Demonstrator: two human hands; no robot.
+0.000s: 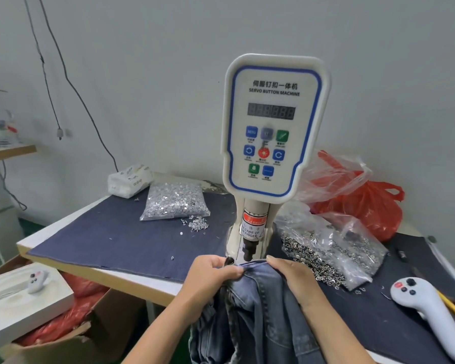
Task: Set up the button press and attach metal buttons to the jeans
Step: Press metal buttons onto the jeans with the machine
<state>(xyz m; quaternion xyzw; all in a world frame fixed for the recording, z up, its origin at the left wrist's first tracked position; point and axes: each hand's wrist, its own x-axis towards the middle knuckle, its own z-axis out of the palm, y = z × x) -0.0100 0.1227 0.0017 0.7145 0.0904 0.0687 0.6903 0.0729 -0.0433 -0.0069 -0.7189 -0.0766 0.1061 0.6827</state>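
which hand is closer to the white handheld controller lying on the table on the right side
The right hand. It grips the jeans just left of the white controller. The left hand pinches the waistband farther left, beyond the right hand.

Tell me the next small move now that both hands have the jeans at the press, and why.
Probably slide the jeans waistband slightly forward, under the punch of the servo button machine. The left hand and right hand pinch the waistband edge just in front of the punch, not yet beneath it. Keep fingertips back: the label warns about fingers.
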